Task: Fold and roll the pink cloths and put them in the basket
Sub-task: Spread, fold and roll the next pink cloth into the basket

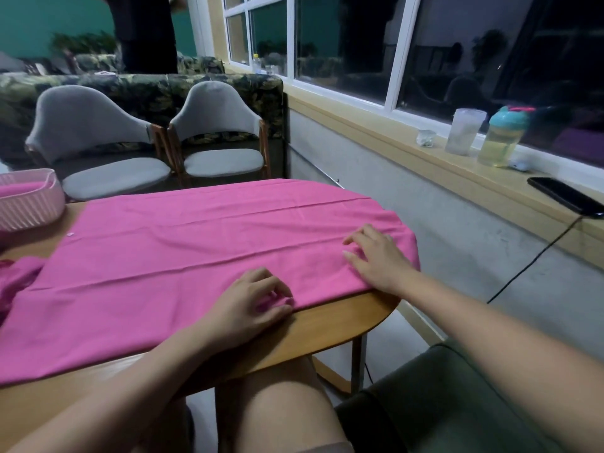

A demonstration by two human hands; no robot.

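A large pink cloth (pixel 183 253) lies spread flat over the wooden table (pixel 330 325), reaching its rounded right end. My left hand (pixel 251 302) pinches the cloth's near edge with curled fingers and thumb. My right hand (pixel 376 256) rests flat on the cloth near its right corner, fingers straight and spread. A pink ribbed basket (pixel 31 207) stands at the table's far left with pink cloth inside. More crumpled pink cloth (pixel 16 279) lies at the left edge.
Two grey chairs (pixel 157 152) stand behind the table. On the window ledge at right are a clear cup (pixel 464 132), a teal-lidded bottle (pixel 501 138) and a black phone (pixel 565 197) with a cable. A person stands far back. A green seat (pixel 457 403) is beside my knee.
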